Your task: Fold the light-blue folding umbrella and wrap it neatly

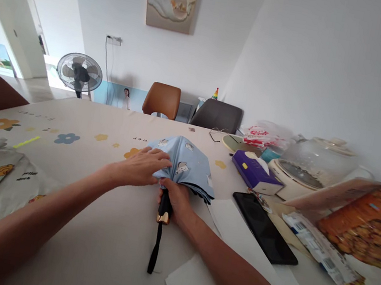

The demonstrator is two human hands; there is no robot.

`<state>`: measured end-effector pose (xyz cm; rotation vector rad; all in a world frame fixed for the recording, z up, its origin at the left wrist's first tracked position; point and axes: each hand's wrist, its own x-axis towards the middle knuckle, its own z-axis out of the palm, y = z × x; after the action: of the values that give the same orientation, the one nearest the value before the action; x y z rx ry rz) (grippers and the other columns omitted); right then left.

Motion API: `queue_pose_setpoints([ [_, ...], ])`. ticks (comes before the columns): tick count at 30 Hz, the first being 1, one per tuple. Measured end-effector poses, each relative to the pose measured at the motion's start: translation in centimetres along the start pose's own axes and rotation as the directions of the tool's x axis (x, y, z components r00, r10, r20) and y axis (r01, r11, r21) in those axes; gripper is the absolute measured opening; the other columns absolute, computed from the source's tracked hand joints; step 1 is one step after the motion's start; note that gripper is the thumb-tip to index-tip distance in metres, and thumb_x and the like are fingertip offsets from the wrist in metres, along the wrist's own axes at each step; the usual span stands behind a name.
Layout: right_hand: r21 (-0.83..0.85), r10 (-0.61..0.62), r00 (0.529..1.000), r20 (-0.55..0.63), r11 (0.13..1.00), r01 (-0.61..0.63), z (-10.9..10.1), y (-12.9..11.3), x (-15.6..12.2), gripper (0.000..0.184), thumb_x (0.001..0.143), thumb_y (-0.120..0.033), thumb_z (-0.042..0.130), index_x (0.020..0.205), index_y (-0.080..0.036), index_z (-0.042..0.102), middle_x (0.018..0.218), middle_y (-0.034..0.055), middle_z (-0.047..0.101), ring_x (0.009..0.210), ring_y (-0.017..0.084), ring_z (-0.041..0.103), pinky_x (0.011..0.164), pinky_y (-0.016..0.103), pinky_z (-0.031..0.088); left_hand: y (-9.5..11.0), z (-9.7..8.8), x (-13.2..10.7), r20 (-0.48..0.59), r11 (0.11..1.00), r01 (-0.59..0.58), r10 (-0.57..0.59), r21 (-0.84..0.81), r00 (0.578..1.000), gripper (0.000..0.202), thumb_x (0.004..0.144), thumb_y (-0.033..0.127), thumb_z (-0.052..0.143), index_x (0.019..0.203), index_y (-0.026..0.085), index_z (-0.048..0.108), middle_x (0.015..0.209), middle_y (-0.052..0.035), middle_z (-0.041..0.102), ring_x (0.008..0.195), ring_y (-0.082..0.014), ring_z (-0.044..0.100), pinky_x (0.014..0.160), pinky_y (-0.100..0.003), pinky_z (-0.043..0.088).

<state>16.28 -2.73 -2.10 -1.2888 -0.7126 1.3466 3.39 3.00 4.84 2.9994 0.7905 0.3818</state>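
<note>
While the folded light-blue fabric umbrella with small animal prints (186, 166) lies near the middle of the counter (95, 224), the left hand (143, 167) rests flat on its canopy with fingers spread, clasping nothing, only pressing the cloth down. The right hand (178, 202) is clenched around the umbrella's black handle with a gold band (165, 207), and the grip looks firm. A black wrist strap (155, 249) trails from the handle toward the person.

As a judgement, the loose pleats could slide out from under the flat palm, since only pressure holds them, and the canopy would bunch unevenly. The strap could also snag on the stack of white paper sheets (202, 282) just beside it and drag them. A black smartphone (264, 226) lies near the right forearm, so a wide elbow sweep might push it.

Writing is scarce: the flower-printed tablecloth shows letters reading "wer" just beside the umbrella, upside-down text farther left is too small to read, and the purple tissue box (255, 171) carries no legible label.
</note>
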Motion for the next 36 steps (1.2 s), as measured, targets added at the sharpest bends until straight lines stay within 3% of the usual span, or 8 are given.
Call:
queue_pose_setpoints([
  [4, 0.032, 0.057, 0.998, 0.026, 0.998, -0.058, -0.3, -0.4, 0.4, 0.008, 0.065, -0.019, 0.055, 0.059, -0.016, 0.05, 0.042, -0.0019, 0.048, 0.034, 0.01, 0.044, 0.035, 0.023, 0.036, -0.4, 2.3, 0.6, -0.093, 0.988, -0.114, 0.124, 0.103, 0.988, 0.026, 0.073, 0.013, 0.052, 0.098, 0.021, 0.055, 0.118, -0.0049, 0.052, 0.113, -0.0214, 0.041, 0.096, -0.039, 0.027],
  [11, 0.08, 0.126, 0.979, 0.163, 0.987, -0.14, -1.0, -0.6, 0.8, 0.009, 0.062, -0.017, 0.061, 0.066, -0.015, 0.053, 0.048, -0.0023, 0.049, 0.04, 0.009, 0.044, 0.037, 0.022, 0.038, -1.7, 1.9, 0.9, -0.103, 0.968, -0.245, 0.25, 0.056, 0.963, 0.012, 0.079, 0.016, 0.048, 0.085, 0.021, 0.057, 0.094, -0.0012, 0.06, 0.093, -0.015, 0.052, 0.087, -0.03, 0.034],
  [20, 0.172, 0.142, 0.95, 0.279, 0.966, -0.195, -1.4, -1.5, 0.2, 0.014, 0.068, -0.022, 0.064, 0.072, -0.014, 0.053, 0.053, -0.0034, 0.046, 0.041, 0.005, 0.041, 0.034, 0.017, 0.035, -1.9, 2.2, 0.8, -0.102, 0.982, -0.189, 0.191, 0.029, 0.976, 0.009, 0.082, 0.026, 0.05, 0.084, 0.021, 0.056, 0.09, 0.0002, 0.059, 0.086, -0.0141, 0.051, 0.075, -0.025, 0.036],
  [27, 0.109, 0.17, 0.937, 0.304, 0.971, -0.211, -1.9, -1.5, 0.4, 0.018, 0.073, -0.031, 0.062, 0.073, -0.014, 0.054, 0.053, -0.0012, 0.052, 0.038, 0.006, 0.045, 0.031, 0.016, 0.032, -2.1, 2.6, 0.8, -0.11, 0.985, -0.169, 0.171, 0.025, 0.979, 0.013, 0.084, 0.031, 0.046, 0.082, 0.02, 0.054, 0.085, 0.0002, 0.059, 0.081, -0.014, 0.051, 0.071, -0.025, 0.036],
  [36, 0.129, 0.178, 0.942, 0.286, 0.966, -0.222, -2.3, -1.1, 0.7, 0.016, 0.072, -0.025, 0.064, 0.074, -0.01, 0.059, 0.059, 0.0029, 0.059, 0.047, 0.008, 0.055, 0.043, 0.017, 0.046, -1.7, 2.1, 0.5, -0.077, 0.988, -0.153, 0.155, 0.036, 0.985, 0.023, 0.084, 0.04, 0.043, 0.082, 0.021, 0.054, 0.079, 0.0007, 0.059, 0.077, -0.0137, 0.051, 0.071, -0.026, 0.035],
])
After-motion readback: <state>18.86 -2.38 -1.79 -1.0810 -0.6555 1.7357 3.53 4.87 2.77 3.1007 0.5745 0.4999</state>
